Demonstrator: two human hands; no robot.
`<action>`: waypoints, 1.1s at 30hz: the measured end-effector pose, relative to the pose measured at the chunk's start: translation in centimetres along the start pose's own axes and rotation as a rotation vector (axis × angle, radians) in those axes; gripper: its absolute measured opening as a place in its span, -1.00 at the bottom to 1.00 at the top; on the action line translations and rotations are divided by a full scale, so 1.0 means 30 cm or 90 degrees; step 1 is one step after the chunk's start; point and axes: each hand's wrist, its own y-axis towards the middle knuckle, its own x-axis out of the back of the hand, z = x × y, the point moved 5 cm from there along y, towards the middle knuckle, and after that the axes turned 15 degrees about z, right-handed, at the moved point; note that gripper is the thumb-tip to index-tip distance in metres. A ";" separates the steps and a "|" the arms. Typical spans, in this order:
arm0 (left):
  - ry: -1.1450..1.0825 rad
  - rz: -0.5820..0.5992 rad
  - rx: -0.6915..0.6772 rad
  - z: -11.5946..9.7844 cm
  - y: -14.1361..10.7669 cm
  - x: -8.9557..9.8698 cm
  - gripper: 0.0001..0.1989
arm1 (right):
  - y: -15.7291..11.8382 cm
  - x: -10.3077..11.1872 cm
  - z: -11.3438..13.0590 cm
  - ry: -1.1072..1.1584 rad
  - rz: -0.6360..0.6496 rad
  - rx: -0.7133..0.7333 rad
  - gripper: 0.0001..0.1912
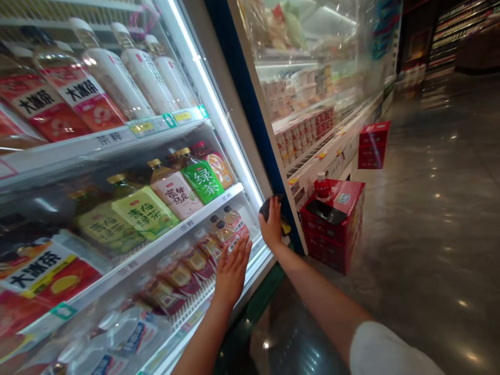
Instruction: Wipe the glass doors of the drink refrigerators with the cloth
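Because the drinks cooler (239, 117) is stocked right up to its front rails, a careless sweep of an arm could tip bottles outward. The left hand (233, 273) is flattened, fingers nearly together and apparently holding nothing; its fingertips are close to the black-capped iced tea bottles (237, 226) on a lower shelf, so a push there might topple them. The right hand (273, 229) is against a dark rounded object (266, 209) at the cooler's side frame; I cannot tell whether it grips or only presses, and a loose hold could let the object slip.

Around them spreads a glossy grey floor (429, 234) with light reflections. A neighbouring chilled case (341, 140) stands alongside, clear sheeting across its front. Beside it sit stacked red cartons (332, 245), topped by an upright, white-capped red bottle (322, 187), easily knocked by a backward step.
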 end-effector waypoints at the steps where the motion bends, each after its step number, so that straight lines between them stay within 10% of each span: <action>1: 0.001 0.006 0.003 0.001 0.010 0.004 -0.22 | 0.019 0.014 0.025 -0.009 0.011 0.019 -0.22; 9: 0.010 -0.016 0.023 0.018 0.052 0.043 -0.23 | -0.069 0.013 -0.098 0.043 0.022 -0.095 -0.26; 17: 0.014 -0.028 0.035 0.074 0.063 0.120 -0.25 | 0.189 0.053 0.309 0.034 -0.038 0.141 -0.34; 21: 0.013 -0.039 0.036 0.100 0.045 0.145 -0.26 | 0.095 0.086 0.268 0.008 0.026 0.219 -0.35; 27: 0.012 -0.044 0.044 0.117 -0.016 0.161 -0.23 | 0.081 0.101 0.173 0.033 -0.082 0.070 -0.38; 33: 0.011 -0.045 0.054 0.123 -0.034 0.168 -0.19 | -0.091 0.000 0.256 -0.069 0.127 0.318 -0.29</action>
